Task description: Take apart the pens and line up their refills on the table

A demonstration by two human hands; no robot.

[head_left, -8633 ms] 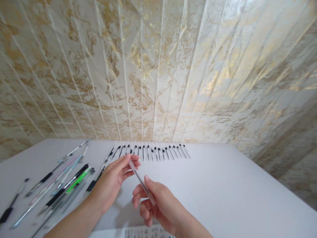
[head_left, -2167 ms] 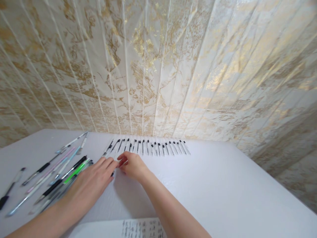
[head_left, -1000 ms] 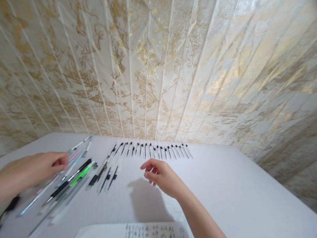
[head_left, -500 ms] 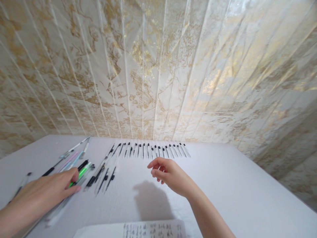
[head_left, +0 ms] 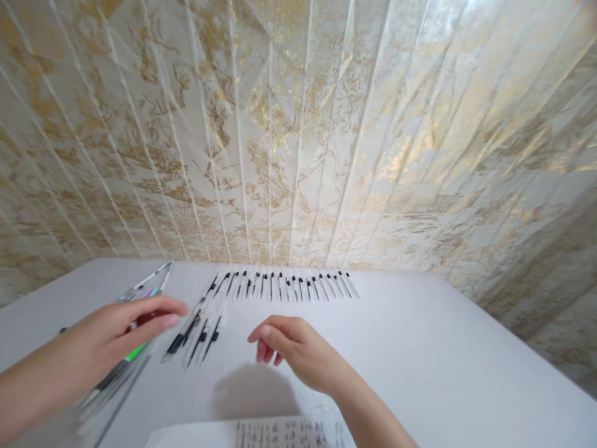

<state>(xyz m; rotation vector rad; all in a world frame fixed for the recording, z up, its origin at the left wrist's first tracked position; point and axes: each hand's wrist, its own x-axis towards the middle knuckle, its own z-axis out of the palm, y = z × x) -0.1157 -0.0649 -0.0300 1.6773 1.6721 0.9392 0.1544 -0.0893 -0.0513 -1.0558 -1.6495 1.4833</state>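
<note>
My left hand (head_left: 135,326) hovers over a loose pile of pens (head_left: 114,379) on the left of the table, hiding much of it. Its index finger and thumb stretch to the right, slightly apart, and nothing shows between them. A bright green pen (head_left: 137,352) peeks out below the thumb. Just right of its fingertips lie a black-gripped clear pen (head_left: 180,339) and two slim clear pens with black parts (head_left: 199,342). My right hand (head_left: 282,339) hangs above the table's middle, fingers loosely bent, with no object visible in it.
Along the back of the white table (head_left: 420,348) runs a row of several clear pens with black tips (head_left: 280,286). A sheet with handwriting (head_left: 280,432) lies at the front edge. Behind the table hangs a gold-patterned white curtain (head_left: 280,137).
My left hand has lifted off the pens by the green one and moved right and away from me. My right hand has shifted left and a little nearer.
</note>
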